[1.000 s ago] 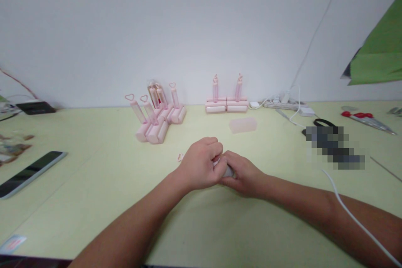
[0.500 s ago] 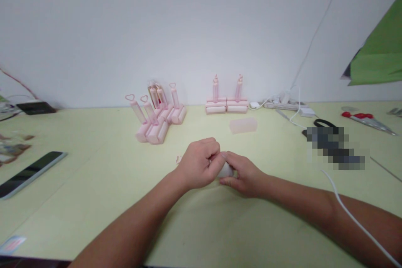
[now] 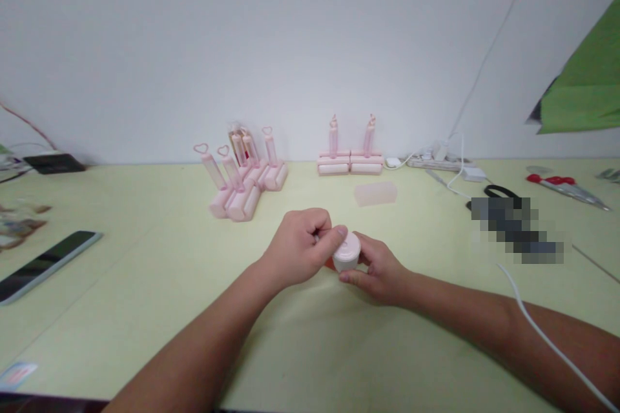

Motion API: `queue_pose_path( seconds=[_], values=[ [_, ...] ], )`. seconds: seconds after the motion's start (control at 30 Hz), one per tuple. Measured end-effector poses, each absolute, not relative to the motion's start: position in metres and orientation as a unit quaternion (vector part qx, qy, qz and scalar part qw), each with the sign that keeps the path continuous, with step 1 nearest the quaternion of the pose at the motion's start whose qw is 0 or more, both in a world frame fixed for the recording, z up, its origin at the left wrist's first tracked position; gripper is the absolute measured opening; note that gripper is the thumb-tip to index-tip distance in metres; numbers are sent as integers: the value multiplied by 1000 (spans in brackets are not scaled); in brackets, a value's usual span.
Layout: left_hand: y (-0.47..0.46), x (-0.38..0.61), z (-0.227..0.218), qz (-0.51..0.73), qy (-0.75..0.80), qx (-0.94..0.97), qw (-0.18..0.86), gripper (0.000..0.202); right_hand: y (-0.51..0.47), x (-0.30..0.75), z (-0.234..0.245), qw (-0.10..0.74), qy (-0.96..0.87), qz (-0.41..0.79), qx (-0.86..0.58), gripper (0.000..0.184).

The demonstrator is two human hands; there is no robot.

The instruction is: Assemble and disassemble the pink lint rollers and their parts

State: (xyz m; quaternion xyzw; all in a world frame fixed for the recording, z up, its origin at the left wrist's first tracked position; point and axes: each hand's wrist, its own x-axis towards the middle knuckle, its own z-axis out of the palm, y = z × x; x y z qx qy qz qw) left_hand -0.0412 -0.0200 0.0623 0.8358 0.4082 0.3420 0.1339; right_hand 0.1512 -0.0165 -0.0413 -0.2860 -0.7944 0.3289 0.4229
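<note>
Both my hands meet at the middle of the pale green table (image 3: 145, 284). My right hand (image 3: 378, 271) grips a small white round piece (image 3: 347, 251) from the right side, its flat top turned toward me. My left hand (image 3: 303, 248) is closed beside it, thumb tip resting on the piece's top edge and fingers curled. What the left fingers pinch, if anything, is hidden. Behind the hands lies a translucent pink cap (image 3: 375, 193).
A cluster of pink heart-topped holders (image 3: 242, 177) lies at the back left, and two upright pink ones (image 3: 349, 151) stand by the wall. A phone (image 3: 46, 261) lies left. Power strip and cables (image 3: 445, 161), red-handled scissors (image 3: 564, 184) and a white cable (image 3: 547, 335) are right.
The hands have lifted slightly and parted a little. The white piece, earlier mostly hidden between them, now shows its round top.
</note>
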Motion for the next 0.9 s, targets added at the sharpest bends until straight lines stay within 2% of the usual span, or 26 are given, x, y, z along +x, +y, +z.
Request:
queue_pose_path(
  seconds=[0.1,0.2,0.4,0.53,0.67,0.9],
  values=[
    [-18,-45,60,338,427,833,97,36,-10,151,-50,470,-712,431,-296,42],
    [-15,-45,56,298,459,836,27,32,0,154,-54,519,-628,478,-328,44],
    [-16,-32,38,96,480,869,-73,26,11,163,-47,499,-627,473,-366,40],
    [-17,-24,23,31,478,876,-60,19,11,165,-47,488,-677,417,-360,55],
    [-15,-26,16,18,495,869,-19,19,12,170,-49,474,-709,371,-368,59],
    [5,-50,18,129,551,823,42,14,21,182,-53,454,-738,307,-394,59]
  ],
)
